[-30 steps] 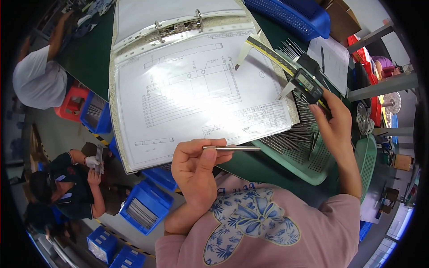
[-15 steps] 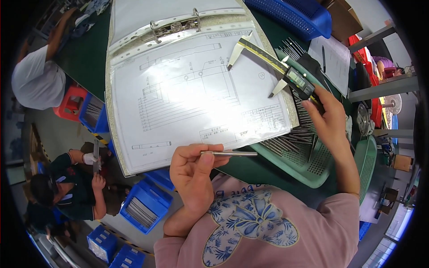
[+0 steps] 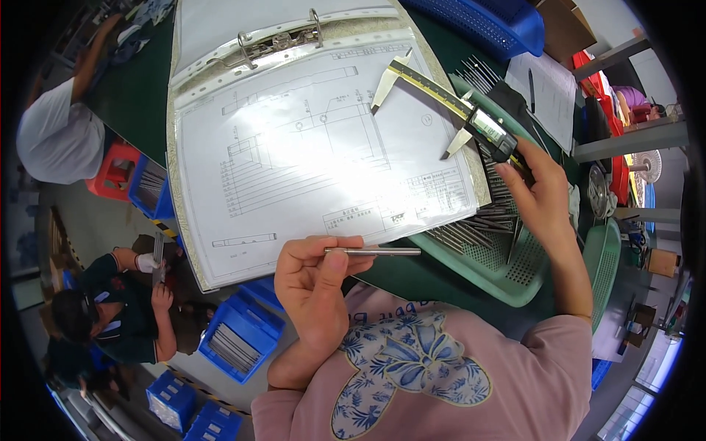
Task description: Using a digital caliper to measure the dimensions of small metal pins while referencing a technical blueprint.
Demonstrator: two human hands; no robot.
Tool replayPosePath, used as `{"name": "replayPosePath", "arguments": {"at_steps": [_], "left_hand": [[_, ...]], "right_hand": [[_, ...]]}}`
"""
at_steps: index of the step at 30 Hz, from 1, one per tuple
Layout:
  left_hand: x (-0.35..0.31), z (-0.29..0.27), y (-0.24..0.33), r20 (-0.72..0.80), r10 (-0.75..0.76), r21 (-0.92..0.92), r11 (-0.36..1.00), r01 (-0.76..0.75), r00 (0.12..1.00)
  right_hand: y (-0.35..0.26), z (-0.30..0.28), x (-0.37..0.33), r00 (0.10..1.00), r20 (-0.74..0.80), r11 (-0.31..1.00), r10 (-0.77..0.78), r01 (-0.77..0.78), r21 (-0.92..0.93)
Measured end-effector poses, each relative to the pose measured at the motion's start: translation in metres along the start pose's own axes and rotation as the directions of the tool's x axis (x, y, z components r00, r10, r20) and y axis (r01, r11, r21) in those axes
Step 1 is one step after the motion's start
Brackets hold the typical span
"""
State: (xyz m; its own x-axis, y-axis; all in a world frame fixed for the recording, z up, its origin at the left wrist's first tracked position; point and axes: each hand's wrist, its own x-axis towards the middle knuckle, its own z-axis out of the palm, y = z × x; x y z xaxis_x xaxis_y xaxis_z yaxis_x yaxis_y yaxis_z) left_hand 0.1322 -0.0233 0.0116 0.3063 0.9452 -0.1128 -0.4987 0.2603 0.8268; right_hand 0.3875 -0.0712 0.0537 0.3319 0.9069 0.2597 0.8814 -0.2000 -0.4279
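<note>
A slim metal pin [image 3: 382,251] is pinched between the thumb and fingers of my left hand [image 3: 316,290], held level just in front of the binder's lower edge. My right hand [image 3: 540,187] grips a digital caliper [image 3: 489,134] by its display end. The caliper's jaws stand well apart over the page, with nothing between them. Under both lies an open ring binder [image 3: 173,147] with a technical drawing [image 3: 294,173] in a glossy plastic sleeve; glare washes out its middle.
A green perforated basket [image 3: 507,290] full of metal rods [image 3: 460,234] sits beside the binder, partly beneath it. Behind are a blue basket [image 3: 478,26] and a paper with a pen [image 3: 532,88]. Blue bins [image 3: 239,334] stand on the floor at left, near a co-worker [image 3: 118,309].
The binder and its drawing appear shifted slightly left. My left hand and the pin sit a few pixels further left; the right hand and caliper are nearly still.
</note>
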Motion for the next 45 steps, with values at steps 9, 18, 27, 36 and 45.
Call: {"name": "replayPosePath", "arguments": {"at_steps": [9,18,27,36,45], "left_hand": [[0.003,0.005,0.006,-0.043,-0.007,-0.049,0.999,0.005,0.999],[-0.001,0.004,0.002,0.008,0.034,0.042,0.999,-0.034,0.999],[-0.004,0.003,0.003,0.032,0.054,-0.106,0.993,-0.050,0.998],[-0.006,0.002,0.004,0.028,0.034,-0.082,0.996,-0.031,0.999],[-0.004,0.004,0.010,-0.004,0.046,-0.052,0.998,-0.046,0.999]], "right_hand": [[-0.011,-0.035,-0.011,0.949,0.071,0.944,-0.308,0.296,0.142],[-0.022,-0.029,-0.022,0.906,0.042,0.907,-0.422,0.422,-0.001],[-0.028,-0.022,-0.019,0.890,0.044,0.892,-0.453,0.452,0.026],[-0.026,-0.019,-0.020,0.894,0.042,0.895,-0.446,0.444,0.039],[-0.027,-0.018,-0.014,0.873,0.019,0.873,-0.488,0.488,0.028]]}}
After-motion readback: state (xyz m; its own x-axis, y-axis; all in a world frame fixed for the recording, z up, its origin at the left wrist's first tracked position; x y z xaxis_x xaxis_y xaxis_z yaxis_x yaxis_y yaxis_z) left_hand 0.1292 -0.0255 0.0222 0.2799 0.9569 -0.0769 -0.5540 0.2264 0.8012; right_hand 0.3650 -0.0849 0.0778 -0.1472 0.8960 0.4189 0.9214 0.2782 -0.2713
